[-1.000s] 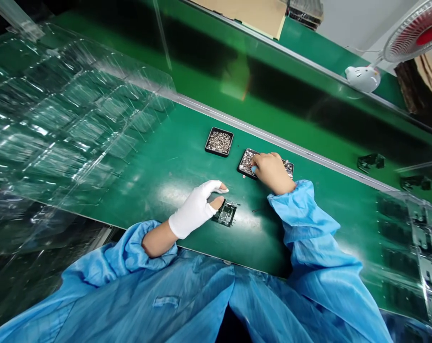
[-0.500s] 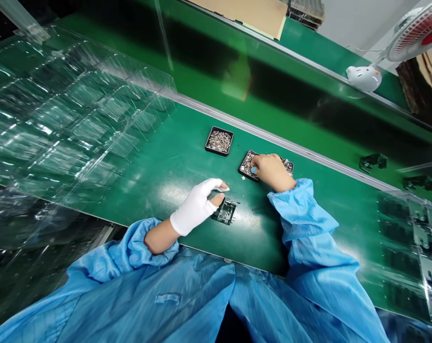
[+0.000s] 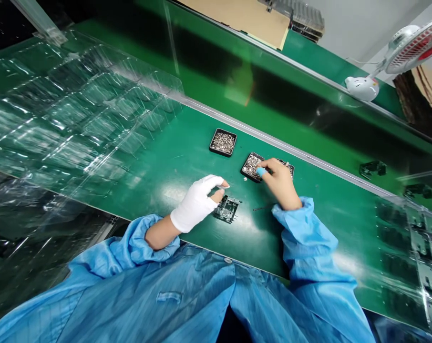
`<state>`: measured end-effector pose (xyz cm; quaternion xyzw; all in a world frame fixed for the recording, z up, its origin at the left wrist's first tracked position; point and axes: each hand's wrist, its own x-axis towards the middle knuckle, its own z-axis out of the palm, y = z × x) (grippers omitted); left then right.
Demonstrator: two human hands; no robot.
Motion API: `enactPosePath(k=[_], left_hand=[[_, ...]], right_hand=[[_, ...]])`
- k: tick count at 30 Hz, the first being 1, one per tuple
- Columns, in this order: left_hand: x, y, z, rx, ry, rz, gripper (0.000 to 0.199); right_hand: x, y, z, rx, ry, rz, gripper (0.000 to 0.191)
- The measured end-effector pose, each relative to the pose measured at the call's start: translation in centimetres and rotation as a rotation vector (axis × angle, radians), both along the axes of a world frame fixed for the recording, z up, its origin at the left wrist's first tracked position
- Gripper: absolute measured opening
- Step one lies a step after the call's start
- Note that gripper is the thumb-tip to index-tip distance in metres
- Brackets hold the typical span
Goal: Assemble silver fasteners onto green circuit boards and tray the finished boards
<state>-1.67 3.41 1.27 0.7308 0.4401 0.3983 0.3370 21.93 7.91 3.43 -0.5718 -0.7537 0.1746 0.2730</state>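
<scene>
My left hand (image 3: 198, 202), in a white glove with bare fingertips, is beside a small dark assembly (image 3: 227, 209) lying on the green table. Its thumb and forefinger are apart with nothing seen between them. My right hand (image 3: 278, 181), with a blue cover on a fingertip, is over the black trays of small metal parts. Its thumb and forefinger are pinched at the edge of the middle tray (image 3: 251, 166); what they hold is too small to make out. Another square tray (image 3: 223, 142) of metal pieces sits farther left.
Clear plastic trays (image 3: 94, 109) are stacked at the left. More trays with dark parts (image 3: 402, 247) stand at the right. A thin dark tool (image 3: 259, 208) lies near my right sleeve. A white fan (image 3: 362, 88) is on the upper shelf.
My right hand has drawn back slightly from the metal parts, and its pinched fingertips now show. My left hand stays beside the assembly. The view has shifted a little.
</scene>
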Motion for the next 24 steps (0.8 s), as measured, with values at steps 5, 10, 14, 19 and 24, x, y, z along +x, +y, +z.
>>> enactPosePath(k=[5,10,14,19,24], left_hand=[[0.9,-0.1,1.0,0.226,0.062,-0.017,0.009],[1.3,-0.5,0.6,0.489,0.293,0.039,0.028],[0.6,-1.4,0.5,0.586,0.451,-0.002,0.028],[0.0,-2.8,0.9,0.578,0.528,-0.175,0.025],[-0.4,-3.1,0.2,0.464,0.411,-0.198,0.017]], right_hand=[[-3.3,-5.0,1.5,-0.010,0.285,0.238,0.012],[-4.7,-7.7,1.8,-0.011,0.309,0.266,0.023],[-4.7,-8.5,2.0,-0.071,0.251,0.317,0.026],[-4.8,-9.2,1.7,-0.105,0.296,0.254,0.014],[-4.1,-9.3,1.8,-0.219,0.259,0.349,0.007]])
